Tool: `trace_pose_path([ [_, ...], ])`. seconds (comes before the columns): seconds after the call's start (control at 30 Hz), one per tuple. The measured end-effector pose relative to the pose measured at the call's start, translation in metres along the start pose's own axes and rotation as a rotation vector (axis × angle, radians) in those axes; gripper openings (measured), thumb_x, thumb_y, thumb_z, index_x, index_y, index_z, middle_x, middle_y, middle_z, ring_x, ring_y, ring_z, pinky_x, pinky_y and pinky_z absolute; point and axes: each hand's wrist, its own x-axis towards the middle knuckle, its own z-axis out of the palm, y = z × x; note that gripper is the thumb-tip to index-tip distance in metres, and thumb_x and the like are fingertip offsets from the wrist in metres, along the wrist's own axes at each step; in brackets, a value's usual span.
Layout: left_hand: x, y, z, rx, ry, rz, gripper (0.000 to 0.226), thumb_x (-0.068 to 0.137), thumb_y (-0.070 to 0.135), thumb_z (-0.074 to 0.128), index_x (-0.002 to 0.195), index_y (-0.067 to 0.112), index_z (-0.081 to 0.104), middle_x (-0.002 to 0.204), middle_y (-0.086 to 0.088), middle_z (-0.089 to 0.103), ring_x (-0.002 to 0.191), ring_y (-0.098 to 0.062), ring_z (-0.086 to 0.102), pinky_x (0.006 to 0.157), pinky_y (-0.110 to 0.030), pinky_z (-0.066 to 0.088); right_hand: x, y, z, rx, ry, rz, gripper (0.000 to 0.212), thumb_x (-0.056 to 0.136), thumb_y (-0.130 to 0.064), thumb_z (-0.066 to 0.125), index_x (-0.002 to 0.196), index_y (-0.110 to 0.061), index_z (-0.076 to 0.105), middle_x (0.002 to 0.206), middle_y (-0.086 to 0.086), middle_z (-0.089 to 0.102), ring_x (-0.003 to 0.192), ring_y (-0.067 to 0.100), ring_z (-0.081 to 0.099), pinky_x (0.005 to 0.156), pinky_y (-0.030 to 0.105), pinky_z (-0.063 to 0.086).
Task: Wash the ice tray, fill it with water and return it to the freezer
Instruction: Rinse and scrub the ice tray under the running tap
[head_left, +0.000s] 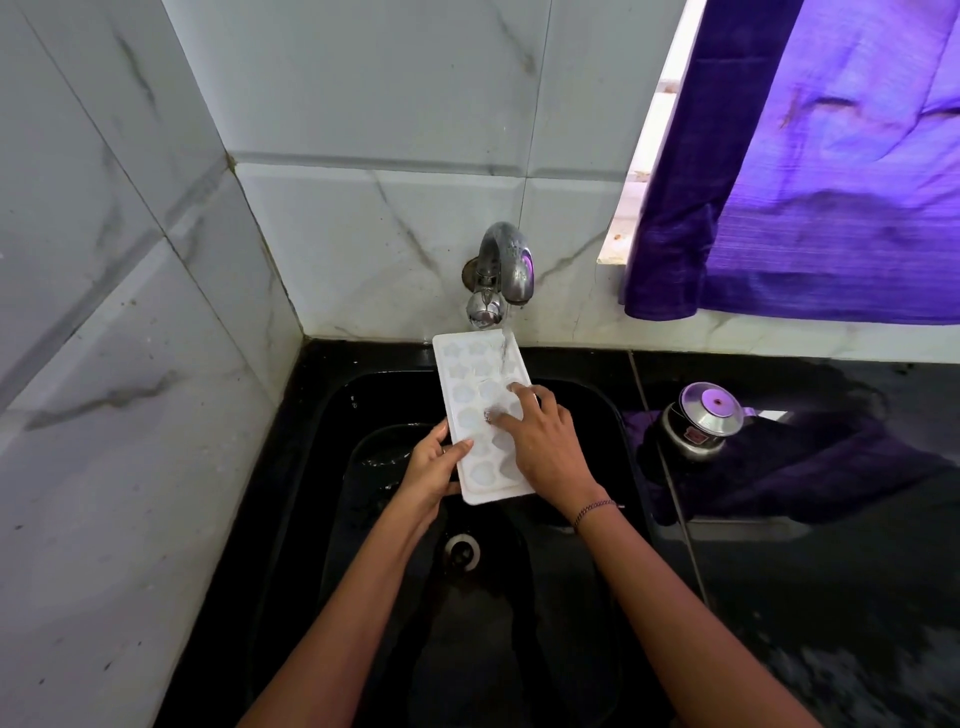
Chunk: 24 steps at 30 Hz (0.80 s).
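View from above the sink, read left to right, with every position given relative to the tap (506, 265).

Far left of the tap: a wall (130, 364) of grey-veined white tiles that meets the back wall in a corner.

Below and left of the tap: the black sink (332, 467), its basin wet. Its round metal drain (461, 552) lies well below the tap and slightly left of it.

Below the tap, slightly left: the left hand (434, 465). It grips the near left edge of the ice tray (470, 395), thumb on the top face and fingers curled beneath.

Directly beneath the tap: the white ice tray, held over the basin with its cells facing up and its far end under the spout. A thin stream of water (503, 353) falls from the spout onto the tray's far right cells.

Below the tap, slightly right: the right hand (540, 447). It lies on the tray's top face, grasping nothing, with spread fingertips touching the middle cells. A thin bracelet (595, 508) circles its wrist.

Right of the tap and lower: the glossy black bench (831, 571), which carries a steel lidded pot (701, 421) near the sink's right rim.

Above and right of the tap: a purple curtain (810, 182) that hangs down to just above the bench.
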Motion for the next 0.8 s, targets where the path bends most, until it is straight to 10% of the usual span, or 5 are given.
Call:
trace_pose_path([
  [0.8, 0.023, 0.012, 0.016, 0.06, -0.125, -0.011, 0.039, 0.093, 0.009, 0.054, 0.131, 0.018, 0.049, 0.106, -0.002, 0.069, 0.088, -0.013, 0.069, 0.071, -0.026, 0.058, 0.004, 0.001, -0.011, -0.041, -0.024, 0.007, 0.057, 0.079, -0.025, 0.067, 0.133, -0.028, 0.048, 0.154, 0.007, 0.018, 0.141, 0.031, 0.014, 0.11, 0.045, 0.023],
])
